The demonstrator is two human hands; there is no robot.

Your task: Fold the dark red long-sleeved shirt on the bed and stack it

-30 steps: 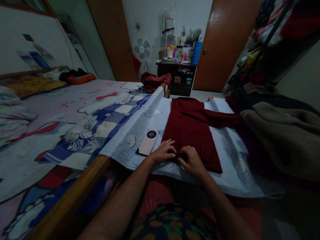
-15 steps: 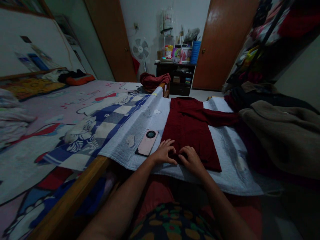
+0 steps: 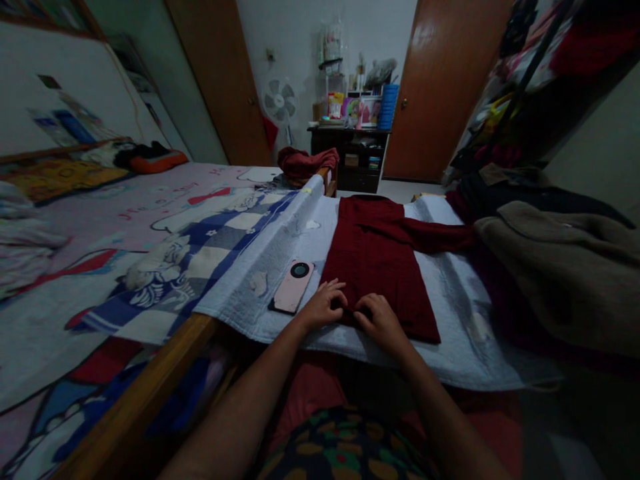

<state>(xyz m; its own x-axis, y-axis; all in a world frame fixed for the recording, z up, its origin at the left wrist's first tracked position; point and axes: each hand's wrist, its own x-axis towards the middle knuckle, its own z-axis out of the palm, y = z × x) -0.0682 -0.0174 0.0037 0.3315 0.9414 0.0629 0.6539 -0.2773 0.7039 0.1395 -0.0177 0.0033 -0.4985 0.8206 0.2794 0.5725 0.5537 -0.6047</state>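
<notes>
Dark red garment (image 3: 367,250) spread on a pale quilted cloth (image 3: 263,313), one sleeve extended rightward. At its near edge I see the left hand (image 3: 325,308), fingers splayed over the fabric, thumb curved toward the index finger; the right hand (image 3: 379,320), beside it, has its fingers bent and thumb near the index. Whether either pinches cloth I cannot tell. A pink phone (image 3: 291,290) lies just left of the garment. Red lettering (image 3: 216,171) on the bedsheet (image 3: 100,227) I read only in part, "Me"; print on the distant yellow-and-red packet (image 3: 335,105) is too small.
</notes>
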